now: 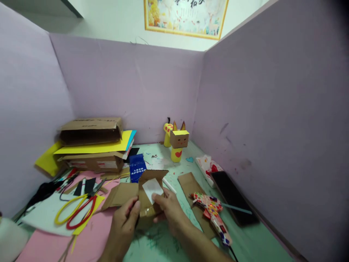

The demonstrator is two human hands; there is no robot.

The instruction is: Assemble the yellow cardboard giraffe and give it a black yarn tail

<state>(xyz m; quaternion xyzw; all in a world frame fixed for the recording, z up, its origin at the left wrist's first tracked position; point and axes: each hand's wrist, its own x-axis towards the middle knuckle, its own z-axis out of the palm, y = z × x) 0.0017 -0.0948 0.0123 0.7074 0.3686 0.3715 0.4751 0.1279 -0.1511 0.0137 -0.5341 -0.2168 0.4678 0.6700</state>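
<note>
Between my two hands is a small cardboard box [148, 213] with its flaps folded out, held just above the tabletop. A piece of white paper [151, 188] lies against the cardboard near the raised back flap. My left hand [127, 216] pinches the box's left side by the side flap. On the right, my right hand [167, 203] grips the box, its thumb resting on the white paper and its other fingers partly hidden behind the cardboard. A floral-patterned glue gun [211, 209] with a pale blue glue stick lies to the right, on a cardboard strip [191, 182].
Red-and-yellow scissors [81, 209] lie on papers at left. Boxes [92, 160] and yellow card are stacked behind. A cardboard cat figure [179, 140] stands at the back, with a spotted yellow figure [167, 134] behind it. A black phone [233, 196] lies by the right partition [259, 109].
</note>
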